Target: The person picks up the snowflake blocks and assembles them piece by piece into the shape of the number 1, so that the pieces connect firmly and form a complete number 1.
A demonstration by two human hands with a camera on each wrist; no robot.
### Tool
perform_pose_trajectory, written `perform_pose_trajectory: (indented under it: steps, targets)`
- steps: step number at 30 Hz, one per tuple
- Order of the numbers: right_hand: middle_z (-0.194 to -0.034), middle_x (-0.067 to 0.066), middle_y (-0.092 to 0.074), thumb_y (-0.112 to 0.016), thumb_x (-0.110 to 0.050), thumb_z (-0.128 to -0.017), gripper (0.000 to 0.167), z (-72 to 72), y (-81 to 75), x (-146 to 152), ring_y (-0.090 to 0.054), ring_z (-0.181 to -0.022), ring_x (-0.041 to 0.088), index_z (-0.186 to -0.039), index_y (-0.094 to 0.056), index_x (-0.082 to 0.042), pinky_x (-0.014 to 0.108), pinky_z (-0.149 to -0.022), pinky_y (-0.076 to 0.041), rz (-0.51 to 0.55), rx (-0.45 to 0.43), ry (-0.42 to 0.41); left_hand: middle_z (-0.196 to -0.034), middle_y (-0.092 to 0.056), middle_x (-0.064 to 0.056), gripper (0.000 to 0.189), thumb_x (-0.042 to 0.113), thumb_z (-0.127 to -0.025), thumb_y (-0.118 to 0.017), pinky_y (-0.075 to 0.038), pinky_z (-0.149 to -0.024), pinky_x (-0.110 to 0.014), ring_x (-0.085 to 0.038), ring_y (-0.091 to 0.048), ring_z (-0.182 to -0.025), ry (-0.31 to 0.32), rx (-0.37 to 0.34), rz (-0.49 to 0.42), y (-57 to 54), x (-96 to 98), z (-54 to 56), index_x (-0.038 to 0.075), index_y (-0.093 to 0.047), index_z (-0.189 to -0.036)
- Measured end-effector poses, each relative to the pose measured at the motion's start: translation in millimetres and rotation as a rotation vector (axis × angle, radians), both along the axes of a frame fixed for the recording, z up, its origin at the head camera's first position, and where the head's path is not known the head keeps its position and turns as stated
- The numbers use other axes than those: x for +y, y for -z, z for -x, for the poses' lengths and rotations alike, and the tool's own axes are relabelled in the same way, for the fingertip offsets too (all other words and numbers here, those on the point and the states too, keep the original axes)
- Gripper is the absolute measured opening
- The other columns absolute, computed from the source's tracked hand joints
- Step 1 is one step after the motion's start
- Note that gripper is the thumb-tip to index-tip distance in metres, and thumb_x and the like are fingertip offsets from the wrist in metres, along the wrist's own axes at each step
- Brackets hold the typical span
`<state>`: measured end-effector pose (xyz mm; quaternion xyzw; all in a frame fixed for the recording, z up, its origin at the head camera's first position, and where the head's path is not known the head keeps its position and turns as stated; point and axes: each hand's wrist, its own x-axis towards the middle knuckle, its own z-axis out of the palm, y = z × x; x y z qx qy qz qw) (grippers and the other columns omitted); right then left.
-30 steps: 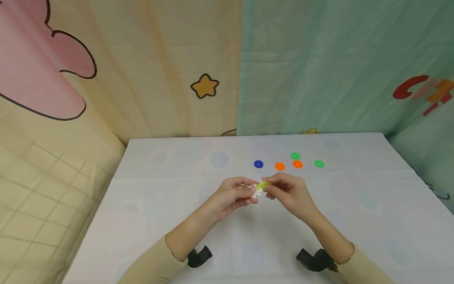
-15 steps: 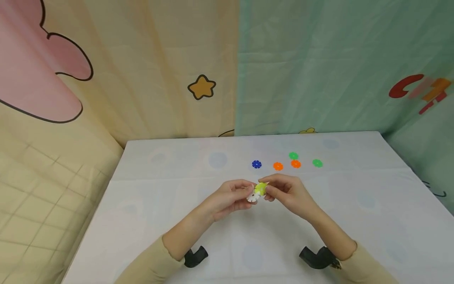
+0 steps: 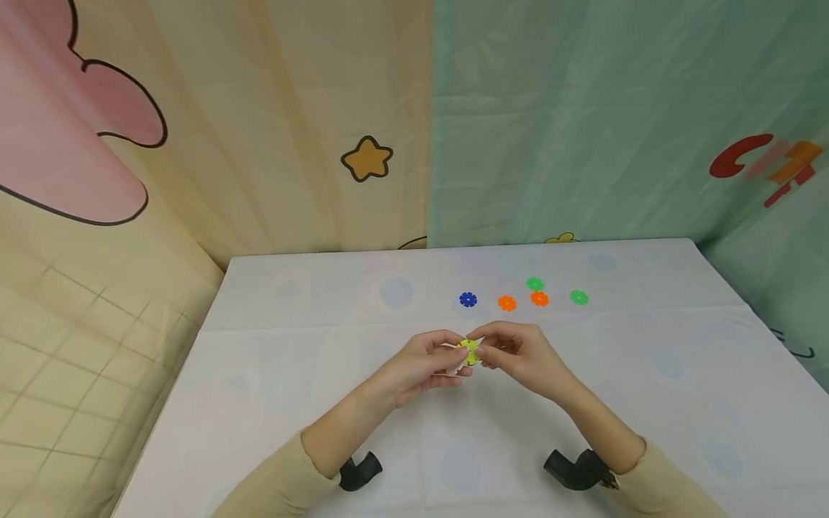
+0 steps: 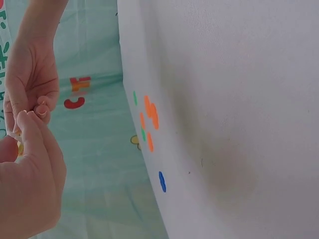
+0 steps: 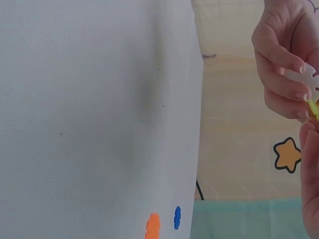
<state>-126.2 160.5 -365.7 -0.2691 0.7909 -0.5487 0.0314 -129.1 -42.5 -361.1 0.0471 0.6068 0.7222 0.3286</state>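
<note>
A yellow slotted plastic disc (image 3: 470, 352) is held between the two hands, above the table. Beside it, low on its left, part of a white slotted disc (image 3: 452, 371) shows among the left fingers; the right wrist view shows more of this white disc (image 5: 303, 80). The left hand (image 3: 424, 365) pinches the white disc, its thumb lying at the yellow disc's edge. With thumb and fingertips the right hand (image 3: 517, 356) pinches the yellow disc from the right. The two discs touch or overlap; fingers hide how they meet.
Farther back on the white-covered table (image 3: 311, 403) lie a blue disc (image 3: 468, 299), two orange discs (image 3: 507, 303) and two green discs (image 3: 579, 297). Black curved mounts (image 3: 360, 471) sit at both forearms. Printed curtains (image 3: 298, 129) hang behind the table.
The yellow disc has turned its flat face to the head camera and moved slightly left and down over the white one. The right hand has shifted left, closer to the left hand.
</note>
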Motion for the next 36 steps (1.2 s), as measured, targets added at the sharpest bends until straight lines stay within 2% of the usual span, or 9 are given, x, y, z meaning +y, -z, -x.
perform_pose_trajectory:
  steps: [6,17,25,32,36]
  targets:
    - [-0.084,0.006,-0.066,-0.064,-0.002,-0.086,0.017,0.4,-0.5,-0.4,-0.062,-0.065,0.016,-0.103,-0.066,0.000,0.030,-0.063,-0.054,0.006,-0.015,0.003,-0.088,-0.065,-0.003,0.024,0.012,-0.093,-0.058,-0.053,-0.073,-0.025,-0.011,-0.065,-0.077,-0.021,0.004,0.000,1.1,1.4,-0.7,-0.003,-0.055,-0.112]
    - [-0.083,0.010,-0.067,-0.065,-0.004,-0.086,0.020,0.6,0.3,3.6,-0.063,-0.067,0.016,-0.105,-0.065,0.002,0.029,-0.066,-0.054,0.001,-0.062,0.019,-0.083,-0.064,-0.001,0.017,0.009,-0.092,-0.059,-0.054,-0.073,-0.026,-0.011,-0.063,-0.077,-0.071,0.002,-0.017,4.0,3.6,-2.4,-0.002,-0.057,-0.105]
    - [-0.085,0.007,-0.067,-0.065,-0.002,-0.086,0.013,1.4,1.4,3.9,-0.062,-0.068,0.025,-0.099,-0.068,0.001,0.029,-0.066,-0.054,-0.001,-0.054,0.019,-0.085,-0.065,-0.003,0.022,0.007,-0.091,-0.059,-0.053,-0.072,-0.023,-0.012,-0.063,-0.077,-0.054,0.006,-0.029,5.4,4.1,-3.2,-0.006,-0.056,-0.109]
    - [-0.087,0.009,-0.067,-0.065,-0.002,-0.085,0.011,1.6,1.4,5.0,-0.061,-0.071,0.031,-0.096,-0.068,0.001,0.028,-0.068,-0.054,0.006,-0.085,0.036,-0.092,-0.063,-0.004,0.026,0.011,-0.096,-0.052,-0.052,-0.072,-0.021,-0.011,-0.063,-0.080,-0.036,-0.020,-0.065,6.1,3.6,-3.8,-0.008,-0.055,-0.112]
    - [-0.088,0.009,-0.067,-0.066,-0.001,-0.084,0.011,1.8,1.4,5.5,-0.062,-0.075,0.023,-0.095,-0.068,0.001,0.028,-0.069,-0.054,0.011,-0.078,0.036,-0.094,-0.062,-0.004,0.026,0.012,-0.097,-0.051,-0.051,-0.070,-0.020,-0.011,-0.061,-0.080,-0.034,-0.044,-0.085,5.1,4.0,-3.7,-0.009,-0.056,-0.112]
